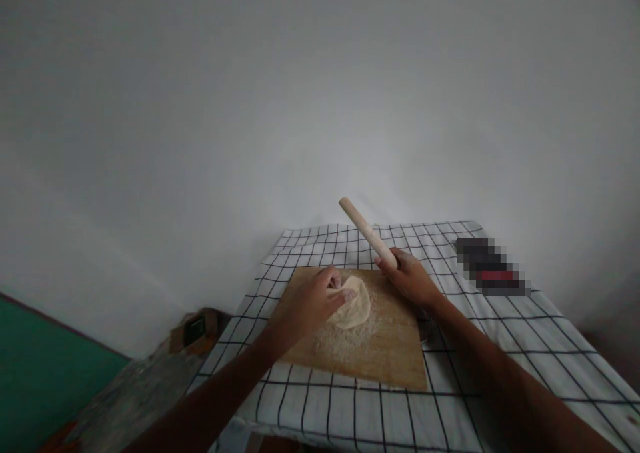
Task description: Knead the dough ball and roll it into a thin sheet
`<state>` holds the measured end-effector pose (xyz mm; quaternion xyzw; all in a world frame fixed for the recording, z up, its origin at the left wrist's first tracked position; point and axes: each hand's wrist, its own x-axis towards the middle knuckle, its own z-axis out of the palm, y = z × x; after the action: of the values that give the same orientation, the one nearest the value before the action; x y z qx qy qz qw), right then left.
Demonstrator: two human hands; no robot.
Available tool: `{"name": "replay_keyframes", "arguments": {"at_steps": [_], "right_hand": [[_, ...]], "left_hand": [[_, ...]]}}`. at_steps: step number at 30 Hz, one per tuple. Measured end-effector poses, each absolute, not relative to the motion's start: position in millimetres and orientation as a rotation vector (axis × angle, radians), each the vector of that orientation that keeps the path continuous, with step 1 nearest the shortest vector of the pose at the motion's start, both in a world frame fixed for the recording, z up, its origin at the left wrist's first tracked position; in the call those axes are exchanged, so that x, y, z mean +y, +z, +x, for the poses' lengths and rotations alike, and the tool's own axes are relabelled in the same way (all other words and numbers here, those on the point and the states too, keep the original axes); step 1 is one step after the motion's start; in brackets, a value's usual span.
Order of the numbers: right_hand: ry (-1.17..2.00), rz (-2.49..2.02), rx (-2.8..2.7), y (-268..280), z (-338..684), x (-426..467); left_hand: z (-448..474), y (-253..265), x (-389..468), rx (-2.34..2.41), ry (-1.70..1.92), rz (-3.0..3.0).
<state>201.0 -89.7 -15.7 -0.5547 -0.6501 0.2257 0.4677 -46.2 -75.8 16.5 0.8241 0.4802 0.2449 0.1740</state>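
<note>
A flattened round of dough (356, 309) lies on a floured wooden board (395, 353). My left hand (327, 293) is at its left edge, thumb on top and fingers curled, pinching the dough. My right hand (407, 273) is wrapped around one end of a pale wooden rolling pin (367, 229). The pin is raised at a slant above the board's far right corner, its free end pointing up and left, apart from the dough. Loose white flour (345, 346) is scattered around the dough, mostly on the near side.
A white tablecloth with black grid lines (500, 333) covers the table. A pixelated dark and red object (490, 266) lies at the right. Partly behind my right forearm is a clear round item (426, 329). A cardboard box (193, 333) stands on the floor at left; a pale wall rises behind.
</note>
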Motion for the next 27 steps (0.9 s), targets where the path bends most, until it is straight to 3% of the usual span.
{"name": "replay_keyframes", "arguments": {"at_steps": [16, 22, 27], "right_hand": [[0.52, -1.37, -1.588, -15, 202, -89], [0.517, -1.352, -1.602, -15, 202, -90], [0.499, -1.387, -1.584, -16, 203, -88]], "left_hand": [[-47, 24, -69, 1.349, 0.462, 2.295], [-28, 50, -97, 1.092, 0.738, 2.251], [-30, 49, -84, 1.022, 0.753, 1.948]]}}
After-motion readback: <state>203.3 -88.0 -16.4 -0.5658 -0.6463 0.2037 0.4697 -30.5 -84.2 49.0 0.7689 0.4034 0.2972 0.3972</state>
